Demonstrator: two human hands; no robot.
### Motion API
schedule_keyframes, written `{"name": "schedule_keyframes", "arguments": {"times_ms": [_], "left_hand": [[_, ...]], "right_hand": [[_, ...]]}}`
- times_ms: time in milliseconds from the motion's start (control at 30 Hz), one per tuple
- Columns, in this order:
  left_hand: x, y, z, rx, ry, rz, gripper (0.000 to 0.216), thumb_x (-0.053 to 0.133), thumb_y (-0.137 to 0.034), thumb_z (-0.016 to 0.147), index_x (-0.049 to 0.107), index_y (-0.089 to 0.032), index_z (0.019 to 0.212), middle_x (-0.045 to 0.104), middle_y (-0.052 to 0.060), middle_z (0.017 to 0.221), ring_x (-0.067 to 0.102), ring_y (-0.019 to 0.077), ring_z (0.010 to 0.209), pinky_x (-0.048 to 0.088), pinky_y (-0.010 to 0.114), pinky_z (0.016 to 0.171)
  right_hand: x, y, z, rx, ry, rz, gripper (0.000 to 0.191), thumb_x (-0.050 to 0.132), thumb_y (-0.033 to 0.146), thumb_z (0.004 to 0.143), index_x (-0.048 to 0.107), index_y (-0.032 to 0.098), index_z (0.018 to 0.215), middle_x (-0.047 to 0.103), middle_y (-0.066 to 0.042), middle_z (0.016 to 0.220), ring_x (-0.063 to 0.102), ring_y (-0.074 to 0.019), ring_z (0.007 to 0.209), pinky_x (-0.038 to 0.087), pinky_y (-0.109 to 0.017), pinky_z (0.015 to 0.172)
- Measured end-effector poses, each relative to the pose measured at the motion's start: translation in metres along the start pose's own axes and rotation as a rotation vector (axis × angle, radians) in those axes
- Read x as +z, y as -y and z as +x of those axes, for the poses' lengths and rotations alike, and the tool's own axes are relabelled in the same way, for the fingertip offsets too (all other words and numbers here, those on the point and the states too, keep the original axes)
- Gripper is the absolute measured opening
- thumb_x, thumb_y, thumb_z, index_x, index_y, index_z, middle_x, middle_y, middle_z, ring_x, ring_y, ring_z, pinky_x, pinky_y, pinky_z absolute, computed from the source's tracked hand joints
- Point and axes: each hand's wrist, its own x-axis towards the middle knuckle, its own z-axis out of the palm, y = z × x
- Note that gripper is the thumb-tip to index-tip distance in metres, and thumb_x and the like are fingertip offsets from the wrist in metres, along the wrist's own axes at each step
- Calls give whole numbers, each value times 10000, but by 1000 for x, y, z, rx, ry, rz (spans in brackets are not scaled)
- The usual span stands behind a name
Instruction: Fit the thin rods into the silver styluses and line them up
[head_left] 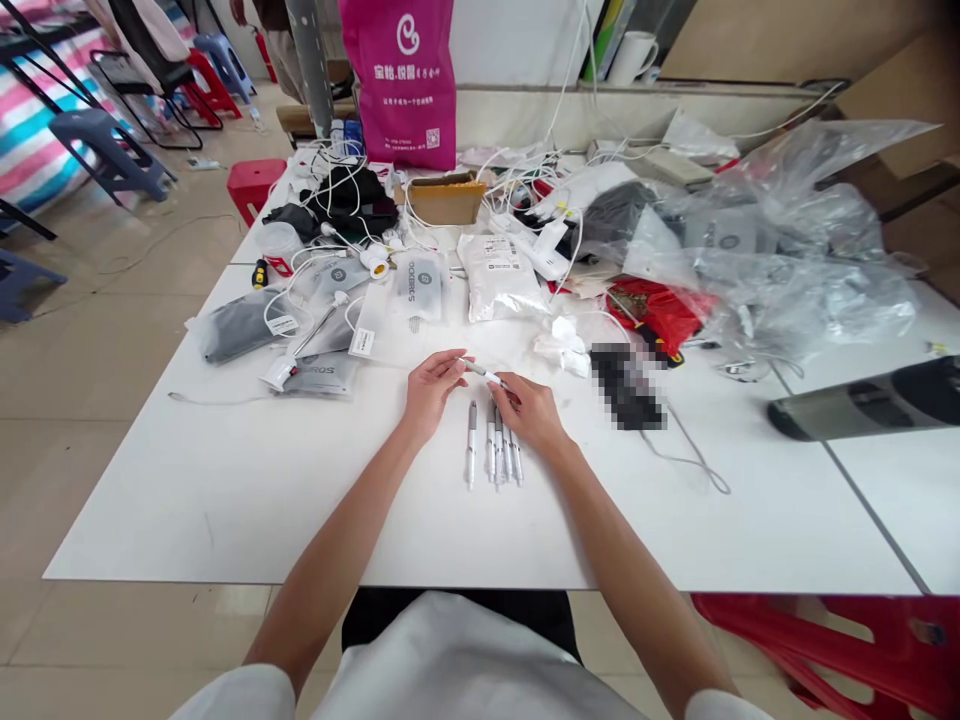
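Observation:
My left hand [435,392] and my right hand [529,412] meet over the white table [225,500], holding a white and grey pen [480,372] between their fingertips. The pen lies nearly level, its grey end toward my left hand. Just below my right hand, a row of several similar white pens [495,450] lies side by side on the tabletop, their tips pointing toward me. One pen stands a little apart on the left of the row. My right palm hides the upper ends of some of them.
Sealed plastic pouches [499,278], tangled white cables [337,190], a cardboard box [444,198] and crumpled clear plastic bags [795,250] crowd the table's far half. A pixelated black object [626,385] lies to the right, with a dark cylindrical device [870,400] at the right edge.

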Motion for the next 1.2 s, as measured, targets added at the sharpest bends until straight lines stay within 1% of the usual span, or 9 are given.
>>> {"name": "schedule_keyframes", "arguments": {"times_ms": [100,267,467,600,767,967,1033,1133,1200], "left_hand": [[-1,0,1,12,-64,-21,366,922,-395,749,785,-214,1037,724,6,875,627,110,783,512,260,766],[3,-2,-2,-17,-12,-37,376,921,-418,749,773,-190,1009,785,83,1142,699,172,1027,529,295,874],[5,2,-2,13,-88,-56,412,933,-427,740,615,-192,854,814,82,962,746,194,938,526,310,814],[3,8,-1,102,-129,69,347,928,-384,754,731,-203,975,731,-6,768,676,135,727,503,285,750],[3,11,0,116,-135,149,272,912,-384,775,735,-178,780,709,-1,774,602,96,647,480,271,701],[5,3,-5,95,86,107,332,875,-372,828,778,-215,1104,791,96,1162,723,216,1060,562,351,905],[4,2,-4,102,43,133,300,866,-397,833,793,-191,1039,808,105,1062,730,209,974,567,350,866],[2,5,0,106,-133,111,285,909,-412,773,759,-186,860,779,52,851,682,150,757,538,299,733],[1,7,2,100,-188,69,307,925,-421,748,729,-193,811,739,19,792,660,133,722,522,278,696]], "right_hand": [[2,-1,0,-23,16,-22,374,457,471,1103,719,216,1179,746,-51,855,624,-179,666,443,-300,641],[-1,1,1,-19,22,-3,358,487,468,1098,706,219,1230,755,-49,902,647,-184,696,469,-306,664],[-1,-1,3,-85,41,-30,325,392,384,1129,652,228,1244,734,-85,1016,689,-218,835,506,-327,750],[8,-11,2,-75,31,-52,229,439,388,1109,595,225,1150,734,-86,957,670,-243,789,506,-354,723],[7,-9,2,-90,34,-79,254,497,414,1096,594,231,1244,750,-81,999,671,-240,793,508,-361,750],[1,-3,6,-142,51,-99,297,415,336,1128,643,243,1294,743,-75,1004,673,-219,798,493,-347,755],[1,-4,6,-152,32,-101,307,411,335,1128,635,238,1315,726,-71,964,661,-215,781,494,-344,744],[2,-5,5,-153,2,-89,280,415,336,1126,629,230,1273,702,-71,951,649,-210,777,497,-337,729],[2,-5,5,-121,-31,-66,239,437,347,1121,613,224,1227,704,-74,986,654,-202,778,498,-329,720]]}}
